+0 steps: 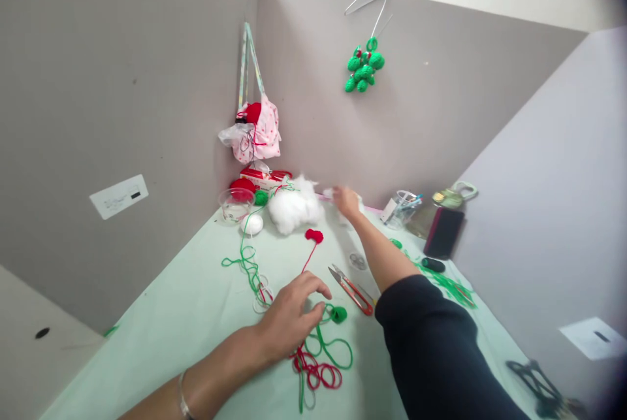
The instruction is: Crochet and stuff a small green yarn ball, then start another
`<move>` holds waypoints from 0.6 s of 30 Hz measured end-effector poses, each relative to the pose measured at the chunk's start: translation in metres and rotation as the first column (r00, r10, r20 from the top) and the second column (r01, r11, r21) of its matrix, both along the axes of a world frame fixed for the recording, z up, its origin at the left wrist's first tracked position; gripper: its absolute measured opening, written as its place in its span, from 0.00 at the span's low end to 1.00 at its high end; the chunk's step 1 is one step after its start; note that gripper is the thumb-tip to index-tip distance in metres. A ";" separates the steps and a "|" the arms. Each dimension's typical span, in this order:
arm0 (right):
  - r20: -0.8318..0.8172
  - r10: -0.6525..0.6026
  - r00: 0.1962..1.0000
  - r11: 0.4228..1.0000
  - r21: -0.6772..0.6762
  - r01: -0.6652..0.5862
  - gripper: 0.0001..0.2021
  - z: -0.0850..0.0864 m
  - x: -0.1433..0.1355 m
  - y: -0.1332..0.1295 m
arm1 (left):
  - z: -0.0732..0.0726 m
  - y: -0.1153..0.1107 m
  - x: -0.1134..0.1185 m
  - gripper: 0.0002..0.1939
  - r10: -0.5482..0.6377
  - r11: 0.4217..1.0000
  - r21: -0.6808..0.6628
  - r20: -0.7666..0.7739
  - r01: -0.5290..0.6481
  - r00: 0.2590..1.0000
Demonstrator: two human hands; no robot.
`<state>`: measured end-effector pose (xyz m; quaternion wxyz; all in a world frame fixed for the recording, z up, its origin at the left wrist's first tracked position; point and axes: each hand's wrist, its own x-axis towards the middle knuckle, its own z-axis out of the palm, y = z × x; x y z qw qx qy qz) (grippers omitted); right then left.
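Note:
My left hand [294,312] hovers low over the table, thumb and fingers apart and curved, with nothing held between them. Just beside its fingertips is a small green crochet piece [338,314] with a trailing green yarn loop [337,355]. Under and below the hand lies tangled red yarn [318,371]. My right hand [345,203] stretches to the back of the table, right of a heap of white fibre stuffing [295,206]. Its fingers are blurred, with something white close to them, so its grip is unclear. A red crochet piece [314,236] and orange-handled thread snips [351,289] lie between the hands.
At the back left stand a clear plastic tub [236,203], a white yarn ball [252,225] and red yarn [243,189]. A pink bag [262,129] hangs above. Rightward are a pen cup [402,208], a phone [443,232] and green strands [453,286]. Grey partitions [392,119] enclose the table.

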<state>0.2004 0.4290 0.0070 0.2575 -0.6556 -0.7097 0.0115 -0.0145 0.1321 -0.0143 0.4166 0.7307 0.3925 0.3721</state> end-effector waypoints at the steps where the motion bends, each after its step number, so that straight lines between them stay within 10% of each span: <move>1: -0.039 -0.053 0.998 0.998 0.023 0.054 0.19 0.007 0.009 0.007 | 0.001 -0.001 -0.001 0.09 -0.001 1.000 -0.015 0.004 0.001 1.000; 7: -0.231 -0.261 0.937 0.959 0.050 0.280 0.19 0.040 0.062 0.028 | 0.008 -0.003 -0.001 0.08 0.009 0.997 -0.081 0.059 -0.005 0.998; 18: -0.517 -0.170 0.839 0.984 -0.132 0.118 0.19 -0.020 0.046 0.000 | 0.008 -0.001 0.006 0.07 0.055 0.987 -0.157 0.099 -0.039 0.994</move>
